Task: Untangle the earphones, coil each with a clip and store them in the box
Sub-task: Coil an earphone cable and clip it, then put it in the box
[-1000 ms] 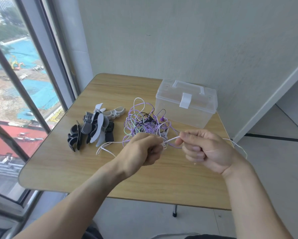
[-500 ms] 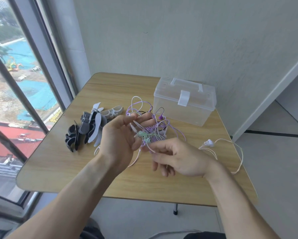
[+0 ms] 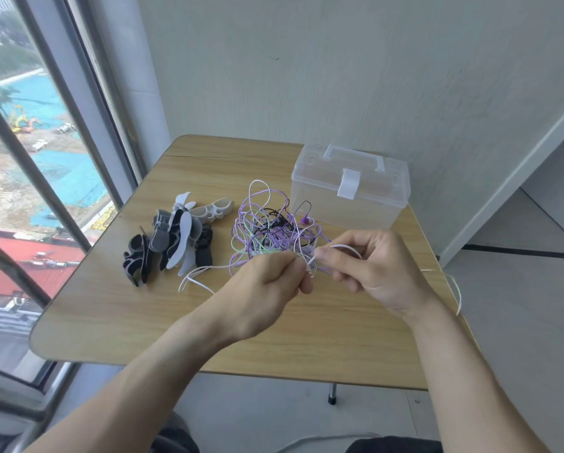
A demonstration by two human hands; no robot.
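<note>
Both hands have closed again, left hand (image 3: 274, 282) and right hand (image 3: 372, 266) pinching the thin white earphone cord (image 3: 310, 261); easing loops gently should avoid tightening knots.

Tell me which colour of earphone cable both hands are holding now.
The white cable. The left hand and right hand pinch it between them, near the tangle's front edge. The purple cables, the green one and the black one lie unheld.
</note>
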